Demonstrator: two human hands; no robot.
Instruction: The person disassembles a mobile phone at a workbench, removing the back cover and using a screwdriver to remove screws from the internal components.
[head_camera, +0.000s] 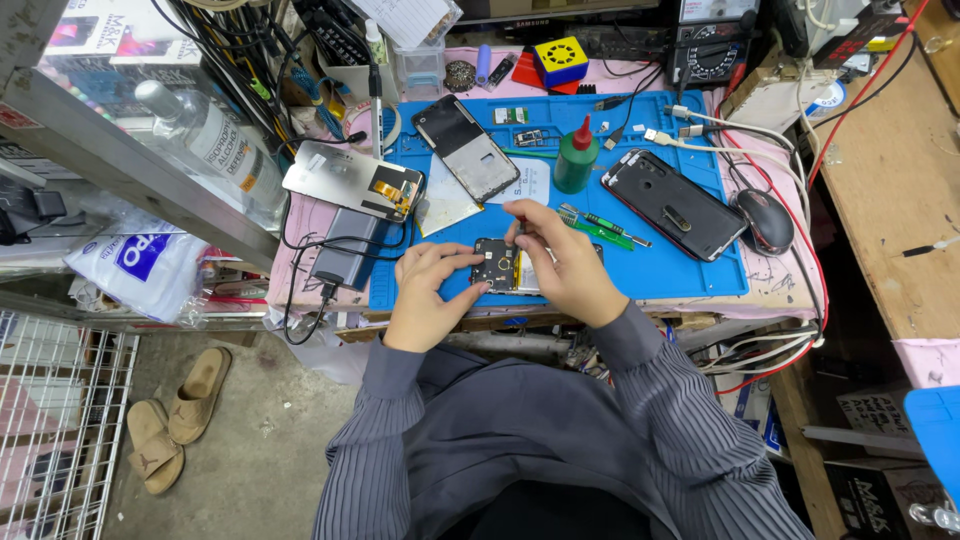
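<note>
An opened phone body (497, 265) with bare circuit parts lies on the blue work mat (690, 268) near the front edge. My left hand (430, 290) rests on its left side, fingers pressing the frame. My right hand (570, 265) covers its right side and pinches a thin screwdriver (520, 222) that stands on the phone's top. Both sleeves are grey and ribbed.
On the mat lie a phone frame with screen (466, 148), a black phone back (672, 203), a green bottle with red nozzle (577, 158) and green tweezers (600, 232). A detached display (350, 180), a grey power bank (348, 250) and a mouse (765, 220) sit around it. Sandals (175, 415) lie on the floor.
</note>
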